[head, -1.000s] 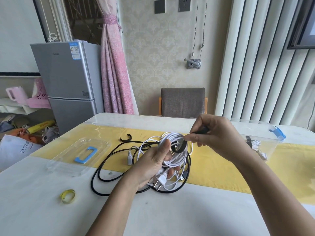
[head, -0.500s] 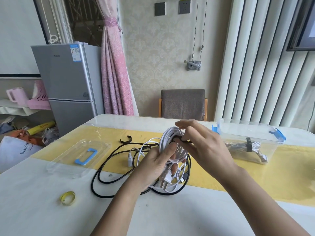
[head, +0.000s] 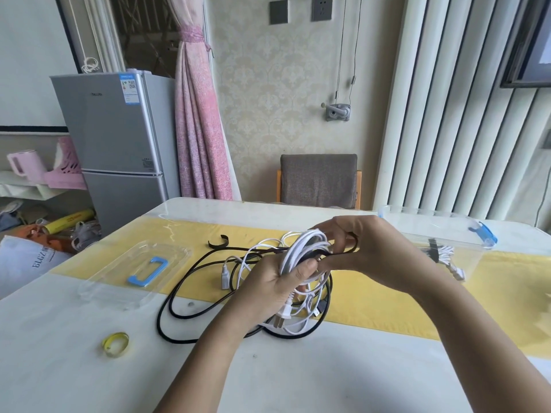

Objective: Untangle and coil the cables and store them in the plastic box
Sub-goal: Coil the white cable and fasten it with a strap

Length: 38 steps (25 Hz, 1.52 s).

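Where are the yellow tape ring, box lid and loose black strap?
yellow tape ring (head: 114, 352), head view, on its near band.
box lid (head: 148, 271), head view, on its blue handle.
loose black strap (head: 219, 246), head view, on its curved middle.
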Tool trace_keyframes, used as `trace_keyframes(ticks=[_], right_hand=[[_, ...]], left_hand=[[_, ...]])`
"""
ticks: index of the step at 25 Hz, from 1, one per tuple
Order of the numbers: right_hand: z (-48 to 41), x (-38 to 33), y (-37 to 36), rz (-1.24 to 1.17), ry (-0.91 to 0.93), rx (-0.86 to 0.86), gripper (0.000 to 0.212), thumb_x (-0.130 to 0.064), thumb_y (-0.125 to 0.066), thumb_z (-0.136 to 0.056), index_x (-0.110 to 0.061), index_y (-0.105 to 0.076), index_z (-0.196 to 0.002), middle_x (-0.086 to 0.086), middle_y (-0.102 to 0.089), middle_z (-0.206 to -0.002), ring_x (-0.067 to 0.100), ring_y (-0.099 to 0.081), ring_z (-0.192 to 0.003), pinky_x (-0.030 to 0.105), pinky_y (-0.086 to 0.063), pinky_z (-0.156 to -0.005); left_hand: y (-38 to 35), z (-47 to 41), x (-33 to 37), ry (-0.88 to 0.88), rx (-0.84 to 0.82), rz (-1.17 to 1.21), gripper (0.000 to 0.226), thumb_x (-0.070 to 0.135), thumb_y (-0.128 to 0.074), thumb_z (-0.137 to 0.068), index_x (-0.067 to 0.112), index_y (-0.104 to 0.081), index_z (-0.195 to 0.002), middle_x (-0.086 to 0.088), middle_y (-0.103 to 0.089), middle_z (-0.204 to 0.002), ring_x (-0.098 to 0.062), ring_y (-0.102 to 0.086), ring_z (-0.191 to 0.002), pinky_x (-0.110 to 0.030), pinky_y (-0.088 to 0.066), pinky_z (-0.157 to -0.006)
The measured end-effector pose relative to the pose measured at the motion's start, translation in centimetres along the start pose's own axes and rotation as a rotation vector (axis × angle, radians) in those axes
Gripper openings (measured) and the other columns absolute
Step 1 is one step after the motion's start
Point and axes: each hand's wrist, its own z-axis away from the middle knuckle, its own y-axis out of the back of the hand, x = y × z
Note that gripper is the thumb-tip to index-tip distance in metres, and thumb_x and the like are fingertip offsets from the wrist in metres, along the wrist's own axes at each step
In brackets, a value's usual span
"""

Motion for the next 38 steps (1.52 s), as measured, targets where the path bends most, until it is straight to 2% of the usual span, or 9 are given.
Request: trace_keyframes(ticks=[3,7,9,12,17,22,28,35,38], right_hand=[[0.4,-0.9,0.5,-0.088,-0.041,-0.012,0.037,-0.001,-0.077,-0.073,-0.003,-0.042,-0.063,-0.028,-0.053,-0.047,-0.005,-0.048,-0.045,0.005,-0.032,-0.047],[0.2,-1.3,-0.8,-0.066,-0.049,0.074,0.038,-0.006,-0.077,-0.075,-0.007,-0.041,-0.064,-0.031,-0.051,-0.046,-0.006,-0.048,-0.045,0.006,-0.033,-0.046],[0.0,-1.2,-1.6,-0.029,-0.051,0.151,0.041,-0.008,-0.077,-0.075,-0.010,-0.038,-0.062,-0.027,-0.053,-0.048,-0.001,-0.045,-0.044,0.010,-0.031,-0.046],[-0.1,-0.8,-2.8,-0.038,-0.082,0.257,0.040,-0.003,-0.068,-0.075,-0.014,-0.033,-0.059,-0.011,-0.046,-0.046,0.005,-0.036,-0.038,0.015,-0.030,-0.040],[-0.7,-0.5,-3.3,0.134,-0.099,0.426,0.039,-0.002,-0.061,-0.071,-0.017,-0.027,-0.059,-0.004,-0.029,-0.052,0.012,-0.024,-0.049,0.023,-0.024,-0.046],[-0.7,-0.1,-3.2,0.184,-0.073,0.489,0.042,-0.001,-0.062,-0.069,-0.018,-0.025,-0.059,-0.005,-0.025,-0.051,0.013,-0.019,-0.051,0.025,-0.023,-0.047],[-0.7,0.0,-3.0,0.259,-0.034,0.405,0.042,-0.003,-0.061,-0.070,-0.019,-0.023,-0.060,-0.006,-0.026,-0.051,0.013,-0.020,-0.051,0.024,-0.024,-0.049],[-0.8,-0.1,-3.5,0.347,0.091,0.388,0.049,0.000,-0.061,-0.065,-0.024,-0.019,-0.062,-0.007,-0.027,-0.056,0.013,-0.023,-0.052,0.022,-0.027,-0.051],[-0.7,-0.3,-3.6,0.323,0.132,0.363,0.050,0.000,-0.062,-0.064,-0.025,-0.019,-0.062,-0.008,-0.027,-0.058,0.014,-0.025,-0.055,0.021,-0.026,-0.050]], left_hand=[[0.0,0.0,-0.3,-0.004,0.022,0.023,0.048,0.072,-0.047,-0.079,0.030,-0.063,-0.064,0.010,-0.049,-0.058,-0.008,-0.048,-0.059,-0.026,-0.043,-0.062],[0.2,-0.2,-0.6,0.071,0.017,0.099,0.063,0.087,-0.049,-0.062,0.025,-0.045,-0.052,-0.010,-0.042,-0.052,-0.024,-0.047,-0.052,-0.036,-0.040,-0.058],[0.1,0.0,-0.3,0.088,-0.041,0.197,0.058,0.082,-0.052,-0.067,0.025,-0.046,-0.056,-0.018,-0.056,-0.064,-0.025,-0.054,-0.057,-0.033,-0.041,-0.059],[-0.2,0.3,0.1,0.086,-0.157,0.346,0.037,0.059,-0.065,-0.075,0.023,-0.062,-0.067,-0.004,-0.071,-0.081,-0.018,-0.061,-0.067,-0.025,-0.048,-0.064],[-0.7,0.0,0.8,0.192,-0.010,0.513,0.014,0.022,-0.068,-0.084,0.008,-0.070,-0.086,-0.013,-0.069,-0.083,-0.023,-0.066,-0.074,-0.030,-0.054,-0.067],[-1.2,0.1,1.1,0.244,0.072,0.613,0.017,0.026,-0.055,-0.081,0.010,-0.062,-0.080,-0.010,-0.066,-0.069,-0.019,-0.062,-0.057,-0.026,-0.051,-0.054],[-0.3,0.2,0.6,0.327,-0.111,0.616,0.028,0.019,-0.055,-0.084,0.002,-0.058,-0.105,-0.019,-0.068,-0.092,-0.029,-0.067,-0.081,-0.037,-0.055,-0.073],[0.0,0.2,0.5,0.266,-0.083,0.502,0.021,0.002,-0.067,-0.070,0.010,-0.070,-0.090,-0.013,-0.070,-0.092,-0.022,-0.067,-0.084,-0.031,-0.054,-0.076],[-0.2,0.0,0.3,0.171,0.005,0.429,0.022,0.010,-0.065,-0.073,0.019,-0.071,-0.093,-0.007,-0.070,-0.093,-0.020,-0.065,-0.090,-0.045,-0.051,-0.089]])
